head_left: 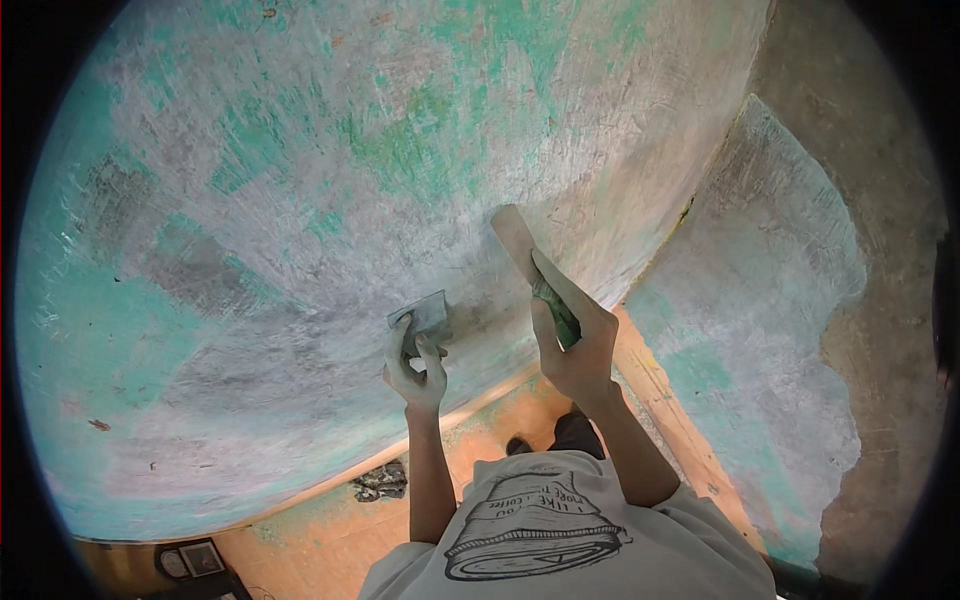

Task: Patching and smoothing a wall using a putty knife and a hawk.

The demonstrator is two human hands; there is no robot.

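Observation:
My right hand (577, 345) is wrapped round the green handle of a putty knife (514, 236), its pale, dusty blade angled up and to the left beside the wall. In my left hand (414, 372) is a small grey rectangular scraper plate (425, 314), pinched between thumb and fingers close to the wall. Behind both tools rises a wall (300, 190) with patchy turquoise paint and smeared whitish-grey filler. Whether either blade touches the wall I cannot tell.
At the right, a second wall (740, 330) meets the first at a corner, part turquoise, part bare grey-brown. Below, an orange floor (320, 530) holds a crumpled dark bundle (381, 482). A dark object with a framed panel (203, 560) stands at lower left.

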